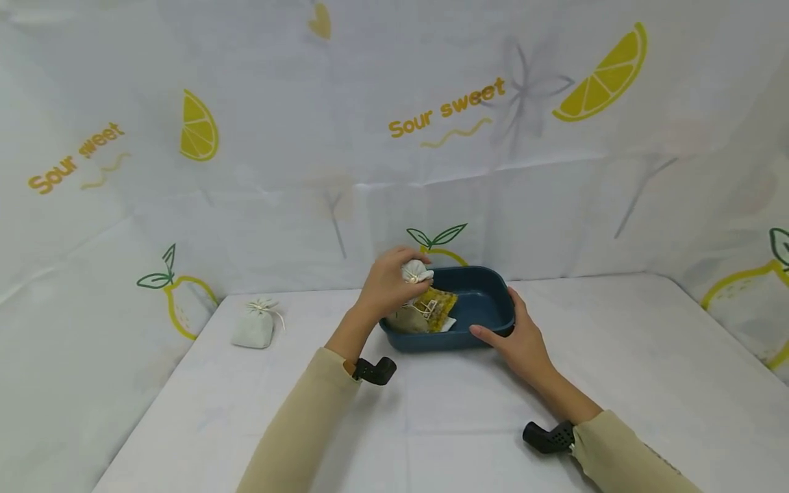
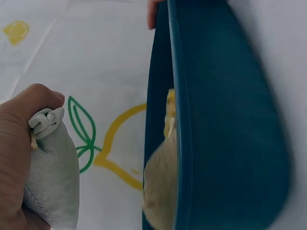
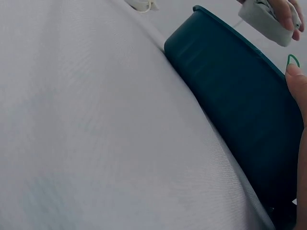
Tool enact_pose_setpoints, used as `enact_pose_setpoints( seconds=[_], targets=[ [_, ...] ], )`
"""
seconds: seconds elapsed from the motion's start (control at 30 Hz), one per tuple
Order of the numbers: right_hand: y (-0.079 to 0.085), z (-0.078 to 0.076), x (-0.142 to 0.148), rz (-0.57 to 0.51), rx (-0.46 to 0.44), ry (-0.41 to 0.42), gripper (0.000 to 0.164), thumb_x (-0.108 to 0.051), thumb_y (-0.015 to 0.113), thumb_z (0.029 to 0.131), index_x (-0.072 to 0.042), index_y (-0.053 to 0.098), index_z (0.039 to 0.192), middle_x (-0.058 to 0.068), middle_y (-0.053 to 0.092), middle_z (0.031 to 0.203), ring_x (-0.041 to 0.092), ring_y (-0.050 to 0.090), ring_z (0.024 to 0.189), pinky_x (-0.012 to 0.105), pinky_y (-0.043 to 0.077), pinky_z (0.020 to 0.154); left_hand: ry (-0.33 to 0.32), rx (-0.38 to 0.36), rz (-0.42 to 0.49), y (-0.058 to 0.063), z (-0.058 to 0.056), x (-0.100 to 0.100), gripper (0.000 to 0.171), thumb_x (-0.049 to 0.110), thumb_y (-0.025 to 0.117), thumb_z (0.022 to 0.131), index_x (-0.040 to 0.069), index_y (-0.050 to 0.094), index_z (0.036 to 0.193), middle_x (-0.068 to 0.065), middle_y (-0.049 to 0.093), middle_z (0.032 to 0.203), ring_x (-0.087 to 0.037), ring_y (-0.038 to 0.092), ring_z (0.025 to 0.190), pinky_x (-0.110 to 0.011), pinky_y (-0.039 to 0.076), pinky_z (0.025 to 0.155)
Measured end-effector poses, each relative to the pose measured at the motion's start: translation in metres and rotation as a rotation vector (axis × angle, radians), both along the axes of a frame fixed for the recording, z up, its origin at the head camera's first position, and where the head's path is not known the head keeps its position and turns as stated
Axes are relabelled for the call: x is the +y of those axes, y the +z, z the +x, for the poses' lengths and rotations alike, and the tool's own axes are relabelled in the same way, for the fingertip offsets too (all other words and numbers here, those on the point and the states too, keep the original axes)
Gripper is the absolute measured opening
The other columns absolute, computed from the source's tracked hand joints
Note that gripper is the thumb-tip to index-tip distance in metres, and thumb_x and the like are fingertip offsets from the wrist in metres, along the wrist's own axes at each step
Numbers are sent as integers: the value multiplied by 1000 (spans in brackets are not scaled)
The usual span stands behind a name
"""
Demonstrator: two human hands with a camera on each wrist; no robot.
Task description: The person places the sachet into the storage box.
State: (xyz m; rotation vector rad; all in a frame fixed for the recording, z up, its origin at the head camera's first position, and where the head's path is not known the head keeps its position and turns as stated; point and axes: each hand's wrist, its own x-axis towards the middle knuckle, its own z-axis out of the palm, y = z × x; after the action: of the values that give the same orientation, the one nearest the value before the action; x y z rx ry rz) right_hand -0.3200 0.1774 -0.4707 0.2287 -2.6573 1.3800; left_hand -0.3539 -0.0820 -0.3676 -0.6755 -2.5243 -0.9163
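My left hand (image 1: 383, 282) grips a small pale grey drawstring pouch (image 2: 56, 175) by its gathered neck area, above the left end of a dark blue plastic bin (image 1: 444, 342). In the left wrist view the pouch hangs apart from the bin wall. On the right, my right hand (image 1: 525, 344) holds the bin's corner, thumb on the front rim and fingers round the side. Inside the bin's left half lie a beige drawstring pouch (image 1: 407, 320) and a yellow patterned packet (image 1: 444, 303). A bit of something white (image 1: 449, 324) shows beneath the packet; the rest of it is hidden.
Another pale grey drawstring pouch (image 1: 254, 329) rests at the left of the white-covered table (image 1: 456, 431). Behind the bin rises a white cloth backdrop (image 1: 277, 226) printed with lemons. Each wrist wears a black camera mount (image 1: 377, 372).
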Motion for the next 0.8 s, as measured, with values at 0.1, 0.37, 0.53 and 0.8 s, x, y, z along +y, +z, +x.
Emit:
enact_pose_setpoints(
  seconds=[0.1,0.37,0.53,0.8],
  targets=[
    [-1,-1,-3,-11,-2,4,110,-51,73,88,-13,3,164,21,18,168,47,24,152,67,28,117,-17,-1,-4,-1,-7,11,30,22,80,87,14,73,115,-3,70,122,-22,63,119,-41,53,101],
    [-2,-1,-4,-16,6,9,110,-51,74,88,-11,5,164,22,20,168,47,27,151,68,30,116,-51,-29,-74,-9,-18,36,33,26,80,88,16,73,118,1,69,129,-19,62,123,-38,53,103],
    [0,-1,1,-3,26,-9,109,-50,74,88,-10,5,164,23,22,167,48,29,150,68,32,115,-57,-62,-105,-16,-28,56,33,28,79,89,20,71,119,3,67,130,-15,62,123,-32,53,102],
    [-2,-1,0,-11,13,1,109,-50,74,88,-10,5,164,21,21,168,46,29,151,66,31,117,-37,-167,-129,-29,-33,71,33,29,78,89,20,70,120,1,68,130,-17,61,122,-34,52,104]
  ],
)
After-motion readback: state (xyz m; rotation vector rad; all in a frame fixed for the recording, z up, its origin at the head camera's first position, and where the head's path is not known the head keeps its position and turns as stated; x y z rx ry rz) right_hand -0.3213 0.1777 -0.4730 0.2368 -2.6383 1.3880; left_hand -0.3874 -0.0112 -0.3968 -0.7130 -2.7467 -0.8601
